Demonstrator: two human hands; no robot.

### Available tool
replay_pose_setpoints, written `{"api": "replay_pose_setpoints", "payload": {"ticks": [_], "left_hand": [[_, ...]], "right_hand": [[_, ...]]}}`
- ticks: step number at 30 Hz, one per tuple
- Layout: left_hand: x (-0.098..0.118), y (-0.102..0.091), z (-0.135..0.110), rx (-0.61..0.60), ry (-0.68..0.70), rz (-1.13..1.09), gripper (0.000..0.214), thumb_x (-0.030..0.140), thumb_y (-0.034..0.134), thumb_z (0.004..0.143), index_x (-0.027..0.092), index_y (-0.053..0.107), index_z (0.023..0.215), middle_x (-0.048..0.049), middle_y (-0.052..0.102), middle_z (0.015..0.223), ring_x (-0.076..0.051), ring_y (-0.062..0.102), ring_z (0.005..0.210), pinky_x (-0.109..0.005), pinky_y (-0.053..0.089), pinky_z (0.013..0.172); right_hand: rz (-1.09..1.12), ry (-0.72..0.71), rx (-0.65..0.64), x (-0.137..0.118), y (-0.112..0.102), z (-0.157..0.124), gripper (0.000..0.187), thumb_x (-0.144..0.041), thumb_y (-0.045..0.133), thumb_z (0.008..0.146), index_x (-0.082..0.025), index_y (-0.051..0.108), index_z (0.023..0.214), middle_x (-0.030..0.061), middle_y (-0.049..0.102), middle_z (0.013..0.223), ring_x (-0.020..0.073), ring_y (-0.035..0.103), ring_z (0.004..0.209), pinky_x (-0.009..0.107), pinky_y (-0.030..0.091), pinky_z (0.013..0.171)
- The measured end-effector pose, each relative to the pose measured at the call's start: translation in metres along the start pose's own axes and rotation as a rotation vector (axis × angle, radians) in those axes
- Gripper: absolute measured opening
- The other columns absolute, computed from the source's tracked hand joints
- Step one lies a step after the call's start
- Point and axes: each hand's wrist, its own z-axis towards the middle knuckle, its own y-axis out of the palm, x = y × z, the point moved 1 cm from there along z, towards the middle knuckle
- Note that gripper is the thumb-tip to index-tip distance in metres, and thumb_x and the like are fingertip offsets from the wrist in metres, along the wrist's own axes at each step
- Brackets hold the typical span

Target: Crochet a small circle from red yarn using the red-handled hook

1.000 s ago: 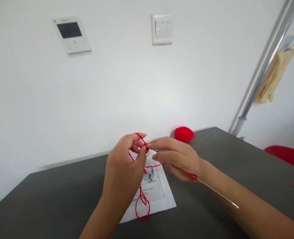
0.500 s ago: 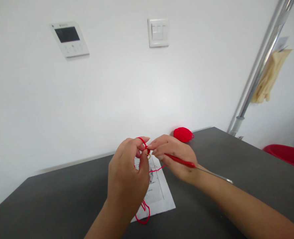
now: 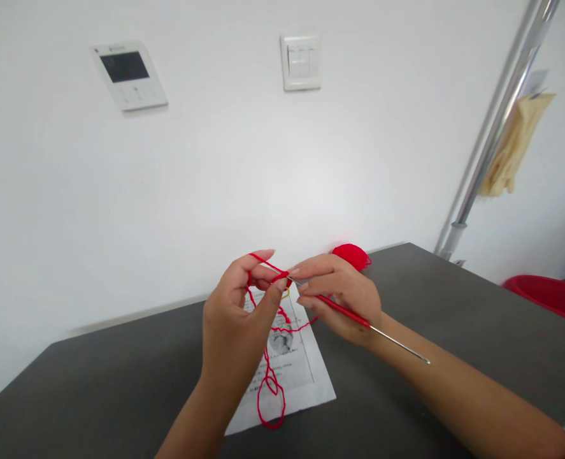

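Note:
Between its thumb and fingers, my left hand (image 3: 237, 306) pinches a small piece of red crochet work (image 3: 283, 278). Red yarn (image 3: 264, 260) runs taut from its raised forefinger to the work. My right hand (image 3: 342, 290) grips a crochet hook (image 3: 344, 310) with a red handle and metal ends; its tip is at the work, partly hidden by fingers. A yellow ring-like marker (image 3: 286, 292) hangs just below the stitches. Loops of slack yarn trail down over a printed sheet (image 3: 306, 389) lying under the hands.
Behind my right hand, a red yarn ball (image 3: 351, 256) rests on the dark table (image 3: 120, 382) near the wall. A metal pole (image 3: 492, 140) and hanging cream gloves (image 3: 518, 146) are at the right, above a red basin-like object (image 3: 547, 296).
My left hand has shifted slightly left, with its forefinger raised and more yarn stretched out. The hook has tilted more steeply, its shaft now showing between the hands.

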Motion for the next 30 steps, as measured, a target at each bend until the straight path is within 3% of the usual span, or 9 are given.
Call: {"api": "replay_pose_setpoints", "payload": {"ticks": [6, 13, 16, 21, 26, 30], "left_hand": [[-0.004, -0.009, 0.013, -0.217, -0.238, -0.321, 0.036, 0.018, 0.083, 0.067, 0.016, 0.073, 0.102, 0.0037, 0.066, 0.066, -0.011, 0.06, 0.063, -0.022, 0.048, 0.062], [-0.017, 0.007, 0.017, -0.16, -0.4, -0.626, 0.037, 0.018, 0.085, 0.059, 0.012, 0.074, 0.094, 0.0011, 0.065, 0.064, -0.009, 0.058, 0.058, -0.021, 0.046, 0.06], [-0.023, 0.014, 0.013, -0.08, -0.28, -0.564, 0.035, 0.019, 0.081, 0.067, 0.015, 0.072, 0.101, 0.0039, 0.063, 0.066, -0.009, 0.058, 0.061, -0.022, 0.047, 0.063], [-0.026, 0.006, 0.013, -0.051, 0.0, -0.134, 0.035, 0.022, 0.07, 0.084, 0.019, 0.068, 0.119, 0.004, 0.064, 0.077, -0.012, 0.061, 0.074, -0.025, 0.049, 0.075], [-0.032, -0.009, 0.027, -0.063, 0.316, 0.268, 0.031, 0.016, 0.061, 0.087, 0.017, 0.07, 0.116, 0.0015, 0.066, 0.078, -0.014, 0.06, 0.072, -0.028, 0.05, 0.077], [-0.044, -0.014, 0.037, -0.043, 0.477, 0.431, 0.029, 0.013, 0.058, 0.088, 0.015, 0.069, 0.115, -0.0003, 0.067, 0.079, -0.015, 0.06, 0.071, -0.029, 0.051, 0.075]], "right_hand": [[0.09, -0.086, -0.133, 0.005, -0.008, 0.006, 0.016, -0.017, 0.054, 0.097, -0.018, 0.062, 0.11, 0.0116, 0.072, 0.1, 0.0195, 0.072, 0.1, 0.034, 0.063, 0.083], [-0.139, -0.279, -0.103, 0.016, 0.007, -0.008, 0.024, -0.015, 0.051, 0.099, -0.015, 0.055, 0.123, 0.0154, 0.068, 0.113, 0.0221, 0.065, 0.118, 0.039, 0.062, 0.092], [-0.223, -0.232, -0.032, 0.017, 0.018, -0.015, 0.024, -0.013, 0.051, 0.098, -0.015, 0.054, 0.122, 0.0153, 0.065, 0.112, 0.0234, 0.063, 0.118, 0.041, 0.062, 0.092], [-0.243, -0.114, -0.023, 0.011, 0.02, -0.01, 0.022, -0.01, 0.059, 0.094, -0.016, 0.058, 0.114, 0.0122, 0.069, 0.102, 0.0224, 0.066, 0.103, 0.039, 0.062, 0.087], [-0.131, 0.056, -0.123, 0.006, 0.011, -0.002, 0.018, -0.014, 0.058, 0.097, -0.017, 0.062, 0.114, 0.0126, 0.074, 0.108, 0.0197, 0.071, 0.104, 0.036, 0.062, 0.091], [-0.158, 0.117, -0.191, 0.006, 0.01, -0.003, 0.017, -0.018, 0.055, 0.099, -0.019, 0.062, 0.115, 0.0109, 0.077, 0.11, 0.0182, 0.074, 0.1, 0.032, 0.064, 0.088]]}}
